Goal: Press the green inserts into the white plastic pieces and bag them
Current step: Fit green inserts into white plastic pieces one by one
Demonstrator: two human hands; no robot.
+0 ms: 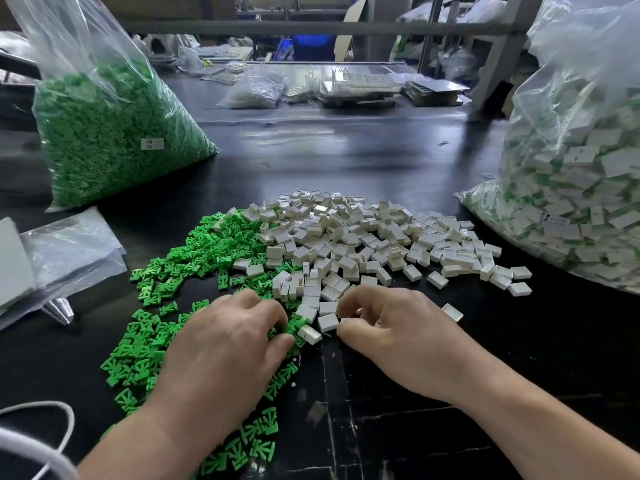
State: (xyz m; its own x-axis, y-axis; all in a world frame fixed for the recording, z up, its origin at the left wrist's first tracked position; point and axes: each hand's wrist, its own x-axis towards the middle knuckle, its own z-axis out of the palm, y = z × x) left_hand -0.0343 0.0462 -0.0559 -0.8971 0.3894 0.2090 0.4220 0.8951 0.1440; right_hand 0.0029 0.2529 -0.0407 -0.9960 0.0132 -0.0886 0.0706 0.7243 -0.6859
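Here, my left hand (225, 344) curls down at the edge of the heap of small green plastic inserts (207, 258), thumb and forefinger pinching one green insert (294, 324) that touches a loose white shell (309, 333). My right hand (391, 337) is curled just beside it, thumb and fingers closed on a white piece (345, 320), mostly hidden. Beyond my fingers lies the pile of white rectangular plastic pieces (363, 237), touching the green heap on the black table (346, 161). A clear bag of green inserts (114, 140) stands far left; a clear bag of white pieces with green showing (571, 202) sits far right.
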